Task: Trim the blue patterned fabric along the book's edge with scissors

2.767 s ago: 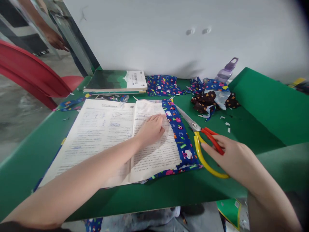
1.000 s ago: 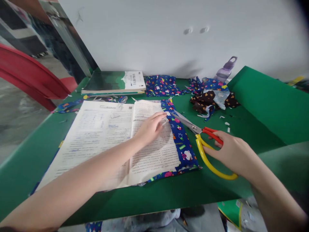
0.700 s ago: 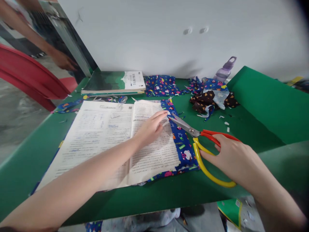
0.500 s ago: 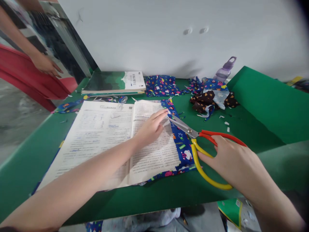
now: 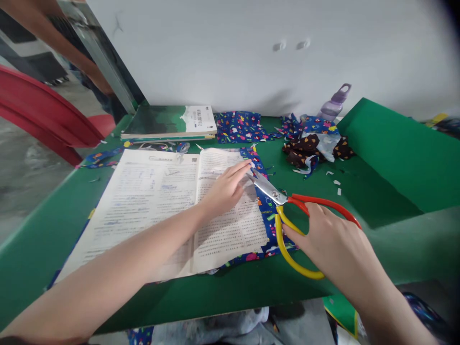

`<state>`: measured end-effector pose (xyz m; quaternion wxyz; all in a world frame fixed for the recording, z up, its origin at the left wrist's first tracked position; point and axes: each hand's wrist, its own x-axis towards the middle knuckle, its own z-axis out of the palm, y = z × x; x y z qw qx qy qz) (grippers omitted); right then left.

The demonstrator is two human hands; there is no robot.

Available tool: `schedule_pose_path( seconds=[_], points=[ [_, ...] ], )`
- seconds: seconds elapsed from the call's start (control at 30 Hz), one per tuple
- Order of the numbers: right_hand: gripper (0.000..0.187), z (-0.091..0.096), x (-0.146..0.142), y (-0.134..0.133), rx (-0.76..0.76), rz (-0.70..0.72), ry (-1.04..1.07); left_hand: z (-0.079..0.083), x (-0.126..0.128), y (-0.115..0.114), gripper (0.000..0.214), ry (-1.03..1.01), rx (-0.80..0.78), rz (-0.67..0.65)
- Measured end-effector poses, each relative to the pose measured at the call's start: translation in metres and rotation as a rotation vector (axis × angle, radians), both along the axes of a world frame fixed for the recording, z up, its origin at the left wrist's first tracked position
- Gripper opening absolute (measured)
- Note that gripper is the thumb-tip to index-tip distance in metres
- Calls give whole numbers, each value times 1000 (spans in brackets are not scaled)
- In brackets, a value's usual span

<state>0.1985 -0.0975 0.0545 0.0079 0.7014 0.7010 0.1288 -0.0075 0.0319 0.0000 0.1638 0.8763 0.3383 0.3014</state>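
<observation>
An open book (image 5: 143,201) with printed pages lies on the table, and blue patterned fabric (image 5: 266,206) borders its right and lower edges. My left hand (image 5: 228,187) rests on the right page, fingers stretched out, with the fingertips at the fabric's inner edge. My right hand (image 5: 332,235) is closed round the scissors (image 5: 275,193), which have one red and one yellow handle. The blades lie over the fabric strip, slightly parted, their tips close to my left fingertips. Whether fabric sits between the blades is hard to make out.
Stacked books (image 5: 168,120) stand at the back left beside a blue fabric piece (image 5: 239,127). Crumpled brown fabric (image 5: 302,148), paper scraps and a purple bottle (image 5: 332,103) are at the back right. A green panel (image 5: 402,148) rises at right. Another person's arm (image 5: 72,48) hangs near a red chair (image 5: 46,112).
My right hand has shifted left with the scissors, and the blades are closer together. My left hand stays almost still on the page. The other person's arm has moved up and right.
</observation>
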Motion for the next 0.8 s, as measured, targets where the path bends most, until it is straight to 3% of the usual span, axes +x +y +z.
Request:
schedule_pose_path(
  seconds=[0.8],
  points=[
    [44, -4, -9, -5, -32, -29, 48, -6, 0, 4, 62, -36, -4, -1]
  ],
)
